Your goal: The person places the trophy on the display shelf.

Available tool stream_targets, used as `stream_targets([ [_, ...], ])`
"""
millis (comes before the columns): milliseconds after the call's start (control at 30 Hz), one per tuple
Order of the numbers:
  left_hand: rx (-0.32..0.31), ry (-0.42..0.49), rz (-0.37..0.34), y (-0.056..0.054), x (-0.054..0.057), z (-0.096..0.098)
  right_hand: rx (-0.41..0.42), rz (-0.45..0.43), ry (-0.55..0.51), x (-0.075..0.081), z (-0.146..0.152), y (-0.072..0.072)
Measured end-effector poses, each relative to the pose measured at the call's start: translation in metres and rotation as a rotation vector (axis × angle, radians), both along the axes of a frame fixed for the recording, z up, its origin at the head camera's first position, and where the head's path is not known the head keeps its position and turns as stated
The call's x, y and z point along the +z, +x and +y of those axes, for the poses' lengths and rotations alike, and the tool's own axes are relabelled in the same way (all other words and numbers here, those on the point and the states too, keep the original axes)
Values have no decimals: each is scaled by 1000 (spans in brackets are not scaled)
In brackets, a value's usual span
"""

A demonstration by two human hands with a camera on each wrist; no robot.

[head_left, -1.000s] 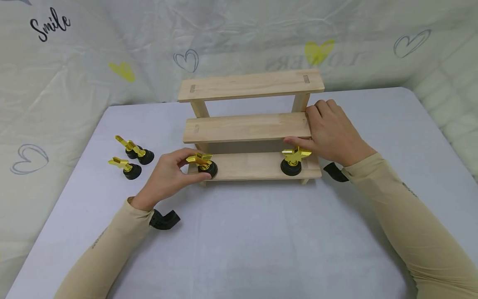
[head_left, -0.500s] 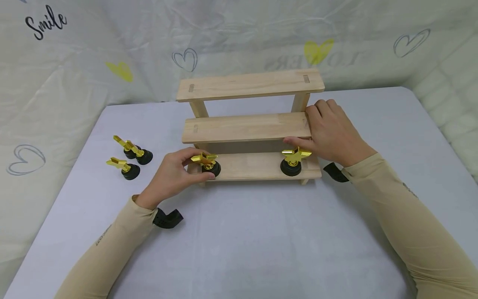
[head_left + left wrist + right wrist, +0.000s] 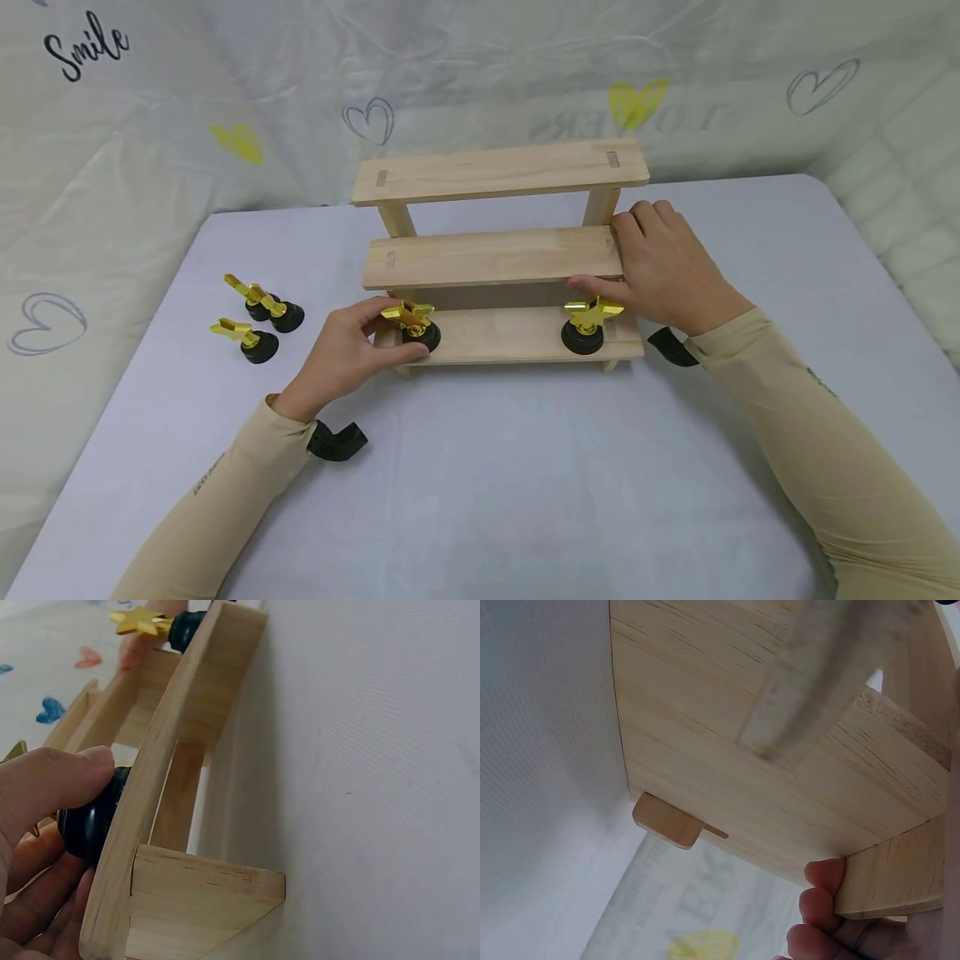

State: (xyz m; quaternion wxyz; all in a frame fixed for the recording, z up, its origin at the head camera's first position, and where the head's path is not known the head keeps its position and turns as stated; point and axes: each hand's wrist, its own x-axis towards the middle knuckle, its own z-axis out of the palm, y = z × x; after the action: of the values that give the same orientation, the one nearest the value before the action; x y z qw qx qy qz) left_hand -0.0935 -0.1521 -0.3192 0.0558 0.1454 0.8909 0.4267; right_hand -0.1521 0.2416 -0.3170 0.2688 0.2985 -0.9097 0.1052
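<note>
A three-tier wooden display stand (image 3: 495, 257) stands on the table. At the left end of its lowest tier, my left hand (image 3: 347, 354) holds a gold star trophy (image 3: 420, 335) by its black round base, thumb in front and fingers behind. In the left wrist view that black base (image 3: 91, 817) meets the lowest board. My right hand (image 3: 663, 265) grips the right end of the middle tier, thumb along the front edge. Its fingertips (image 3: 819, 907) curl round the board in the right wrist view. Another star trophy (image 3: 585, 335) stands upright at the lowest tier's right end.
Left of the stand, a front star trophy (image 3: 258, 346) and two more trophies (image 3: 283, 315) stand close together on the white table (image 3: 525, 483). Behind the table hangs a pale curtain (image 3: 480, 67) printed with hearts and words.
My left hand has shifted slightly right along the lowest tier with the trophy, whose star has turned a little. The right hand keeps its grip on the stand.
</note>
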Motion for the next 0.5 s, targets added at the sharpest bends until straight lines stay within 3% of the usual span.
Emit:
stream_targets([
  [233,33,63,-53,-1,-6,-2,-1,-1,6,-1,-1,-2],
  [500,23,118,-71,-2,-10,-5,11,10,15,-2,0,-3],
])
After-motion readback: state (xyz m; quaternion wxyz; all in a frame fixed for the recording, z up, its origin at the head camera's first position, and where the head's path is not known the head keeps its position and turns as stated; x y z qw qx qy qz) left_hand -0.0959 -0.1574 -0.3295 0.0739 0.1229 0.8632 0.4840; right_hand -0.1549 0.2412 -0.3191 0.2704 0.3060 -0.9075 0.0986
